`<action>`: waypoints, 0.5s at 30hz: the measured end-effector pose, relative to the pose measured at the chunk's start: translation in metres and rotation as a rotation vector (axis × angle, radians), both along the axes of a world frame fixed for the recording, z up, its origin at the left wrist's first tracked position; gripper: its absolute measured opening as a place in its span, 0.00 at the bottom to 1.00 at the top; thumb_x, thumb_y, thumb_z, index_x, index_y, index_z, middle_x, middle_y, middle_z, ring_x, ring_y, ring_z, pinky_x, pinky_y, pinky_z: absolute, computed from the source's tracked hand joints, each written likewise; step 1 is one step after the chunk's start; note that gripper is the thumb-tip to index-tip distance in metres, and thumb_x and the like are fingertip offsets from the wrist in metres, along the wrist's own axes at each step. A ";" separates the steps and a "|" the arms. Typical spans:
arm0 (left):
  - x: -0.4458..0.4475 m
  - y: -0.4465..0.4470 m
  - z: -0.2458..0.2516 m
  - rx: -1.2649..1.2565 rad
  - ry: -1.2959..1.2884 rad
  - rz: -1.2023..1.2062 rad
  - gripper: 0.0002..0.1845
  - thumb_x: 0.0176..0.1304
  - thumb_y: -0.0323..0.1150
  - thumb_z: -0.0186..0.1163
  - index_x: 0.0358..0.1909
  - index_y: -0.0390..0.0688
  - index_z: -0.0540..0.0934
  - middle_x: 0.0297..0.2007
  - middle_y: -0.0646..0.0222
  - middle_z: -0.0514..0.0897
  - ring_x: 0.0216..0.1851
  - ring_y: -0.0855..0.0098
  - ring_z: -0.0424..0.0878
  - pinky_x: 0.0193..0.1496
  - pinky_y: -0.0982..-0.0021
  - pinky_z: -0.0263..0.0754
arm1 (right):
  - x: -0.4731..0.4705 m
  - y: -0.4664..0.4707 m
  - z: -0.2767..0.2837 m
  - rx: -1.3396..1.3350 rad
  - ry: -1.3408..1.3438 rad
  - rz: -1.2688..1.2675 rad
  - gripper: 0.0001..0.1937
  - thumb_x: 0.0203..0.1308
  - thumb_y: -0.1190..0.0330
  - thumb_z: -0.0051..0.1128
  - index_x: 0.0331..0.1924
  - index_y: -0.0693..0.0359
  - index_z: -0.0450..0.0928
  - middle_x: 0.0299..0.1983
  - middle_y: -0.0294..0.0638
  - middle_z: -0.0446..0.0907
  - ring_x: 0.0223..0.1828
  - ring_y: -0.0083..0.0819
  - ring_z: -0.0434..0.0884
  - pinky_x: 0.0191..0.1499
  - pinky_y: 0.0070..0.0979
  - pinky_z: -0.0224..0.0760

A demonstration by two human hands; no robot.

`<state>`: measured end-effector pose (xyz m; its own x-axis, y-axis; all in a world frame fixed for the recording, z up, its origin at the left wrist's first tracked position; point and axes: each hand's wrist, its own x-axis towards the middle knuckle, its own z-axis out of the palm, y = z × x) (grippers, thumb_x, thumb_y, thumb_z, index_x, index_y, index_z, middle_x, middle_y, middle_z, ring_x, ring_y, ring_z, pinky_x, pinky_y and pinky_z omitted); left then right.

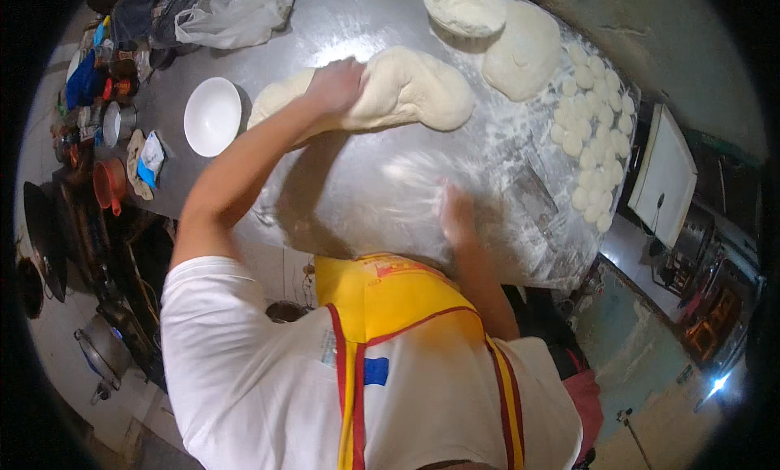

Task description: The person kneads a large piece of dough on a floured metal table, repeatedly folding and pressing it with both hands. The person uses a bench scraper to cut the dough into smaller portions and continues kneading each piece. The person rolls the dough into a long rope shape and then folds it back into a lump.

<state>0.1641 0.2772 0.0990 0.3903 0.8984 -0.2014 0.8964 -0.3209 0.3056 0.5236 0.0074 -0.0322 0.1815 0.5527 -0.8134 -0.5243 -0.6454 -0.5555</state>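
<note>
A long, thick mass of pale dough (414,92) stretches across the steel tabletop (378,159). My left hand (338,87) grips it near the middle, fingers bent over its far side and partly hidden. Closer to my body, my right hand (457,209) is over the tabletop, apart from the dough. Motion blurs its fingers, and white streaks of flour (417,177) spread beside it. A flat grey rectangular piece (536,196), possibly a scraper, lies in the flour to the right of that hand.
A white bowl (212,116) stands left of the dough. Beyond are a bowl of flour (466,8) and another flattened dough piece (524,52). Several small dough rounds (591,129) line the right edge. Plastic bags (234,16) and a red dipper (109,183) lie leftward.
</note>
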 end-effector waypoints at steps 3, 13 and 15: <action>0.007 -0.064 0.069 -0.359 0.067 -0.330 0.24 0.67 0.53 0.58 0.46 0.40 0.82 0.51 0.49 0.82 0.53 0.49 0.80 0.58 0.51 0.73 | 0.025 0.022 -0.004 0.035 -0.014 0.024 0.11 0.72 0.62 0.48 0.45 0.60 0.77 0.33 0.34 0.77 0.30 0.26 0.76 0.30 0.27 0.70; 0.116 -0.163 -0.039 -0.129 -0.354 -0.150 0.24 0.66 0.47 0.60 0.57 0.40 0.80 0.58 0.50 0.80 0.63 0.50 0.74 0.70 0.57 0.64 | 0.133 0.129 0.133 0.629 -0.618 0.269 0.10 0.70 0.66 0.51 0.49 0.61 0.77 0.38 0.41 0.81 0.37 0.33 0.82 0.39 0.29 0.76; 0.115 -0.231 -0.036 0.204 -0.432 -0.427 0.19 0.65 0.43 0.61 0.53 0.44 0.83 0.54 0.55 0.83 0.62 0.54 0.76 0.68 0.57 0.66 | 0.077 0.145 0.125 0.669 -0.835 0.784 0.19 0.69 0.67 0.49 0.61 0.63 0.75 0.53 0.49 0.81 0.54 0.40 0.81 0.58 0.32 0.73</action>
